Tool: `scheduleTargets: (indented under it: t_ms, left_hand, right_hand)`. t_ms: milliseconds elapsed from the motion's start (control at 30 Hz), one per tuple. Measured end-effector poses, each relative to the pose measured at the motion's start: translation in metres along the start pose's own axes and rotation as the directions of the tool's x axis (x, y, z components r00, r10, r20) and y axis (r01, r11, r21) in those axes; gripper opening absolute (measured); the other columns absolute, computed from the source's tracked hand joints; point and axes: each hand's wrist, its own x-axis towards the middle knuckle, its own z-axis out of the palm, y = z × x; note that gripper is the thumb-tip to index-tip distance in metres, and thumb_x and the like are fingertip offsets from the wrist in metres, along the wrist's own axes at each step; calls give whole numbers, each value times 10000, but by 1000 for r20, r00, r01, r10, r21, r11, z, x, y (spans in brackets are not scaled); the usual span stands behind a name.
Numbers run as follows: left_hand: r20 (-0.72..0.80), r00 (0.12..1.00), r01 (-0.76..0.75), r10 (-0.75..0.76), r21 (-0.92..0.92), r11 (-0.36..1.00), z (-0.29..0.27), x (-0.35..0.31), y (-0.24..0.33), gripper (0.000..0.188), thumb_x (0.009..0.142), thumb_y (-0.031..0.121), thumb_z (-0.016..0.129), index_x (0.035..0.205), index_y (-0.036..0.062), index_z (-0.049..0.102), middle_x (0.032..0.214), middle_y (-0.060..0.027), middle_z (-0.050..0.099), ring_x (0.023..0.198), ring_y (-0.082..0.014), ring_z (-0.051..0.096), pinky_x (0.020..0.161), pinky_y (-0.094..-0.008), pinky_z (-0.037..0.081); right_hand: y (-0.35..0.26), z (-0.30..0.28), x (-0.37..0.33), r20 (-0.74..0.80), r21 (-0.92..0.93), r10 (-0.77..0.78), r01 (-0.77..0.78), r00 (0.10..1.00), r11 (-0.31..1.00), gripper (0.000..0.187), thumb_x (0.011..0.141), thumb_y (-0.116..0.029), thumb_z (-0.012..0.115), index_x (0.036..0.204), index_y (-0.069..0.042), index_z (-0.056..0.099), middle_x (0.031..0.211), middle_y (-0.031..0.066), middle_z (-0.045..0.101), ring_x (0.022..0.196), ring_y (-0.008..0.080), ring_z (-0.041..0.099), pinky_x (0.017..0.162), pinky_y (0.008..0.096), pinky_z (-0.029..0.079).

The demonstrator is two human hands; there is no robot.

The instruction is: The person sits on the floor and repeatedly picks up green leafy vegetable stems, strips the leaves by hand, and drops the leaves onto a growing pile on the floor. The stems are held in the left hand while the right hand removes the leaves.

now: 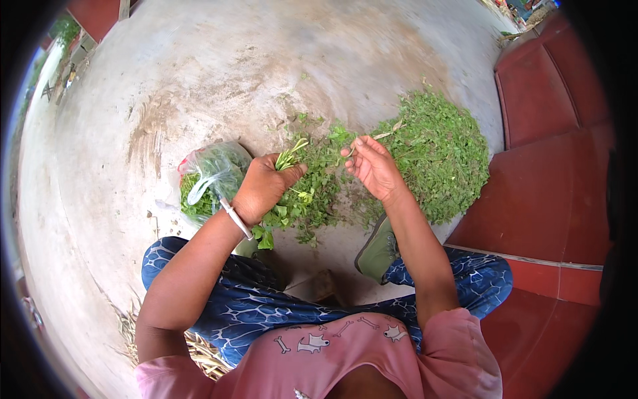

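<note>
Pink shirt, left hand grasping green stems, right hand pinching a thin pale stalk, leafy heap on floor to the right, plastic bag at left

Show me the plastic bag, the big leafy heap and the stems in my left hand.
Plastic bag [224, 161], head view: on its clear side.
Leafy heap [442, 156], head view: near its middle.
Stems [288, 158], head view: on the part showing above your left hand [263, 184].

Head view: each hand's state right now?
Left hand: closed around a bunch of slender, light-green leafy stems.
Right hand: closed in a pinch; what it holds, if anything, cannot be told.
</note>
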Motion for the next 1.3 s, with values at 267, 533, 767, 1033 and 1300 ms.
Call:
scheduleTargets:
  t_ms: [267,533,767,1033,1300]
  left_hand:
    - [6,1000,29,-28,-106,994,0,1,-12,159,810,111,654,935,12,647,752,33,599,630,-40,492,576,-212,410]
    - [46,983,-186,180,222,957,-8,6,-16,198,808,87,660,978,-7,621,780,26,597,691,-42,489,621,-221,427]
    - [128,979,-182,160,185,966,-2,1,-10,167,830,104,649,954,-5,622,739,45,568,666,-39,465,604,-218,416]
    - [34,999,-33,36,-97,995,-7,4,-4,166,851,167,647,925,17,642,778,32,609,668,-44,500,601,-224,420]
    - [66,998,-9,18,-133,991,-7,8,-10,172,858,169,640,936,17,642,799,23,620,682,-49,516,614,-222,431]
  right_hand:
    - [20,48,-8,103,312,-53,19,993,950,93,913,-196,523,897,-108,551,889,64,605,710,137,557,647,266,477]
    - [17,57,-11,145,258,38,-75,989,963,71,896,-205,555,897,-134,563,837,52,617,669,121,557,610,255,468]
    - [16,56,-15,177,205,121,-157,977,966,98,891,-210,563,944,-128,557,862,61,629,680,127,571,606,260,468]
    - [14,66,-29,112,-264,5,24,994,964,198,875,-254,599,971,-87,555,911,14,584,786,87,541,690,237,436]
    - [28,70,-23,186,-367,10,60,982,928,137,875,-188,601,918,-68,552,837,-27,552,748,60,492,677,225,411]
